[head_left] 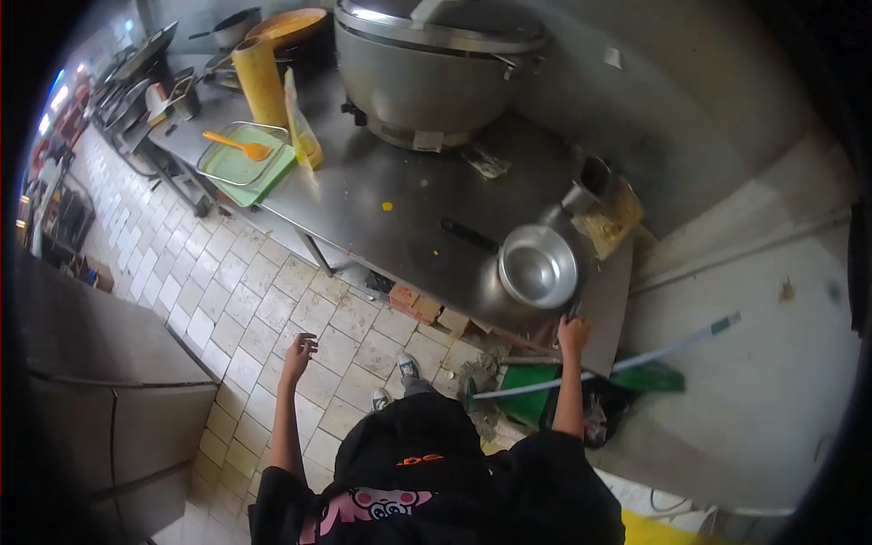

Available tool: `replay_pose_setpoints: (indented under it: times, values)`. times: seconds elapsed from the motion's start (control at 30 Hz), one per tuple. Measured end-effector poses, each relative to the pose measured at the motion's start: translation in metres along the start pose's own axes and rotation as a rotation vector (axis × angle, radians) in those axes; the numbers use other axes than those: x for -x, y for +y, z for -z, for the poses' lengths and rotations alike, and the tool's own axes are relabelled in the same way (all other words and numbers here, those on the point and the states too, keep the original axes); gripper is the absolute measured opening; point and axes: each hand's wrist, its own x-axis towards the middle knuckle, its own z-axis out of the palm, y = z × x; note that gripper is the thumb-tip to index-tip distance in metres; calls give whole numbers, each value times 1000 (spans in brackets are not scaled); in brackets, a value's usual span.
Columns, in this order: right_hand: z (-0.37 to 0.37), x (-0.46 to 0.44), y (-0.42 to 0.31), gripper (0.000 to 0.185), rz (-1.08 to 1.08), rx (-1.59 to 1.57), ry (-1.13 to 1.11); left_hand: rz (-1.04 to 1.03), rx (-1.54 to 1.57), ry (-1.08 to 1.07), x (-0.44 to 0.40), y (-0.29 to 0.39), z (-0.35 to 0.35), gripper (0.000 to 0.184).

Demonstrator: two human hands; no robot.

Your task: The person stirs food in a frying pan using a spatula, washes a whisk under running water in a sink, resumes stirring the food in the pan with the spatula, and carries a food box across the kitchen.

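Note:
My left hand (302, 351) hangs over the tiled floor at my left side, its fingers loosely bent and apart, with nothing in it. At the front edge of the steel table (391, 232), my right hand (572, 332) is closed; what its fingers hold, if anything, is hidden. Just beyond that hand stands a silver saucepan (538, 268) with a black handle (468, 233) pointing left. The pan looks empty inside. To its right, a metal container (595, 174) sits by a clear bag (610, 222) of something brownish.
A large rice cooker (427, 77) stands at the back. On the left are a green cutting board (272, 179), a wire-rimmed tray with an orange spatula (250, 148), and a tall yellow cylinder (259, 82). A pole (636, 360) leans by a green bin (527, 395).

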Motion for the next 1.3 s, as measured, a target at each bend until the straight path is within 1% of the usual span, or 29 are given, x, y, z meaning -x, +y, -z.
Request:
replay_pose_setpoints:
  times: [0.07, 0.1, 0.13, 0.17, 0.2, 0.23, 0.27, 0.3, 0.33, 0.37, 0.43, 0.47, 0.5, 0.57, 0.67, 0.7, 0.77, 0.8, 0.83, 0.87, 0.9, 0.93, 0.97, 1.0, 1.03, 1.1, 1.17, 1.23, 1.3]
  values:
    - [-20, -12, 12, 38, 49, -84, 101, 17, 177, 73, 18, 8, -7, 29]
    - [-22, -17, 16, 38, 103, -10, 53, 42, 168, 62, 34, 4, -10, 29]
    - [18, -16, -3, 41, -60, -131, -260, 206, 125, 62, 49, -8, -12, 31]
    - [-1, -26, 15, 42, 11, -132, -287, 304, -97, 91, 56, -77, -17, 31]
    - [5, -35, 18, 45, 24, -103, -448, 149, -292, 193, 79, -147, -29, 30]
    - [6, -45, 24, 49, -87, -24, -547, 305, -143, 170, 110, -189, -38, 30]
    - [3, -56, 34, 52, -333, -117, -592, 464, -2, 164, 140, -215, -44, 29]
    - [1, -72, 50, 51, -365, -47, -624, 490, 489, 360, 189, -202, -61, 30]
    - [30, -78, 36, 46, -169, 77, -571, 451, 970, 590, 242, -185, -79, 32]
    - [68, -80, 25, 42, 23, 199, -512, 980, 735, 346, 255, -178, -72, 36]
    - [143, -87, -46, 31, -93, -23, -336, 1302, 994, 301, 285, -197, -84, 36]
    - [154, -95, -71, 28, 59, -107, -85, 1350, 1027, 325, 303, -190, -89, 36]
    - [164, -99, -97, 26, 205, -195, 164, 1319, 1039, 375, 310, -181, -91, 36]
    - [208, -83, -213, 21, 294, -643, 118, 1264, 1047, 430, 315, -170, -88, 35]
    - [247, -31, -376, 27, 561, -988, -343, 1129, 1020, 455, 291, -173, -58, 35]
    - [241, -23, -417, 26, 728, -1019, -515, 1080, 998, 449, 277, -174, -40, 35]
    - [214, 9, -504, 27, 788, -1220, -930, 970, 939, 431, 242, -182, 5, 34]
    - [201, 31, -546, 23, 812, -1186, -1028, 914, 899, 424, 223, -185, 31, 34]
    - [192, 60, -584, 18, 832, -1104, -940, 853, 848, 415, 198, -188, 62, 34]
    - [186, 79, -617, 15, 1072, -876, -661, 795, 792, 406, 168, -192, 96, 34]
    - [180, 92, -644, 13, 1142, -821, -591, 744, 745, 405, 138, -191, 130, 34]
    - [173, 104, -666, 12, 1149, -816, -585, 731, 687, 407, 109, -193, 163, 34]
    - [170, 109, -686, 12, 1142, -855, -653, 617, 670, 444, 84, -204, 189, 34]
    - [166, 112, -703, 13, 1130, -892, -724, 576, 638, 472, 67, -202, 217, 35]
    - [161, 111, -718, 13, 1110, -894, -715, 533, 607, 495, 43, -196, 243, 35]
    - [153, 100, -744, 15, 1144, -851, -556, 501, 562, 455, -1, -182, 290, 35]
    - [157, 74, -772, 18, 1175, -769, -219, 461, 510, 413, -51, -159, 332, 36]
    - [178, 44, -807, 24, 1052, -896, -111, 295, 506, 312, -92, -115, 364, 36]
    - [197, 13, -845, 28, 859, -959, -49, 237, 511, 172, -131, -60, 394, 35]
